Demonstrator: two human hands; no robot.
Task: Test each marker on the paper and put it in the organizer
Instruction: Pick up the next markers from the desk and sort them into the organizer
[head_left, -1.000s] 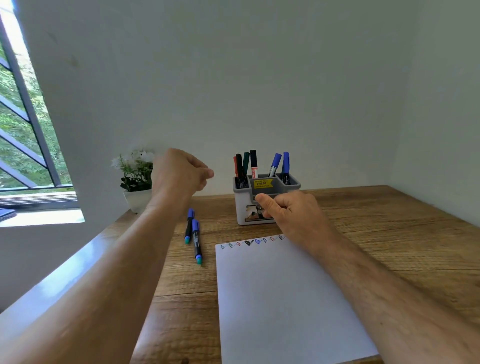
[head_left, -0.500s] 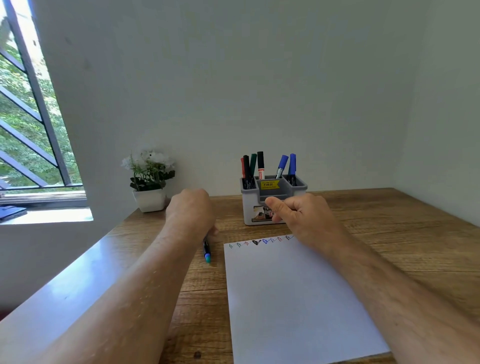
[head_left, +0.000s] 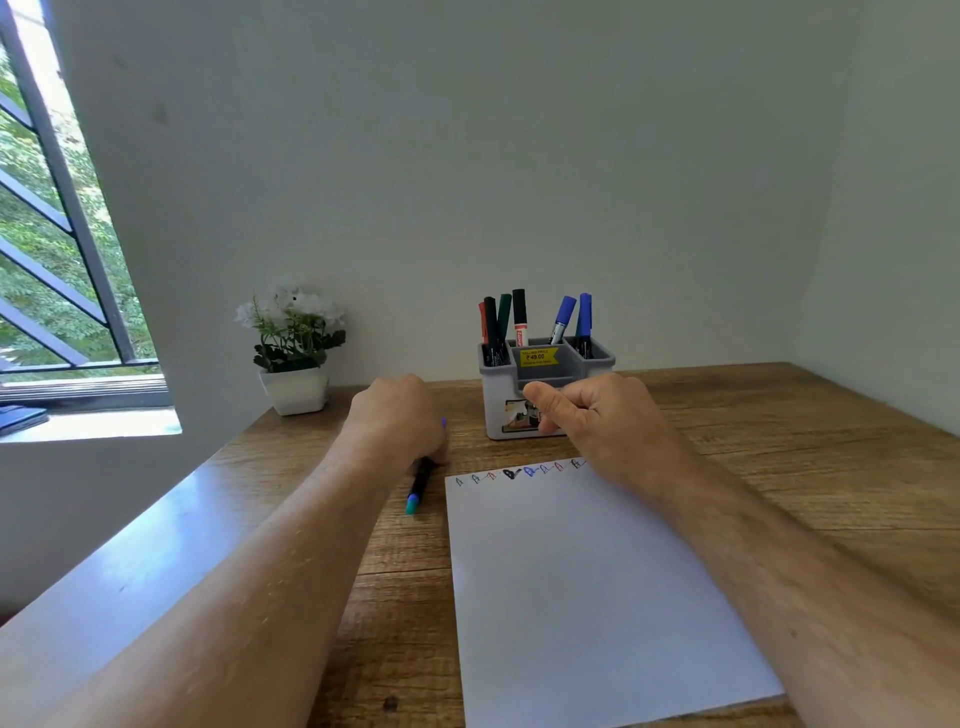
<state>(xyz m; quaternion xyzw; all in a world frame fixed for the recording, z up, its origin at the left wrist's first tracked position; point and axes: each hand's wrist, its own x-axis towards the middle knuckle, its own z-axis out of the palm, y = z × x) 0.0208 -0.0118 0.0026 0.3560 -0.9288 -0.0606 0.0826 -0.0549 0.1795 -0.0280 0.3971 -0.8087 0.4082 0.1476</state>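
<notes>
My left hand (head_left: 397, 418) lies knuckles-up on the table left of the paper, fingers curled down around a black marker (head_left: 418, 486). The marker's teal end sticks out toward me, and a bit of purple cap shows at the hand's right side. A second marker, if one is under the hand, is hidden. My right hand (head_left: 597, 421) hovers over the paper's top right corner, fingers curled, thumb out, holding nothing. The white paper (head_left: 582, 587) carries a row of small coloured test marks along its top edge. Behind it stands the grey organizer (head_left: 498, 400), with several markers upright in it.
A small white pot with white flowers (head_left: 295, 353) stands at the back left of the wooden table (head_left: 779, 441). Walls close the back and right sides. A window with bars and a sill is on the left.
My left hand came down from mid-air onto the two markers left of the paper and closed over them. My right hand stayed almost still near the organizer.
</notes>
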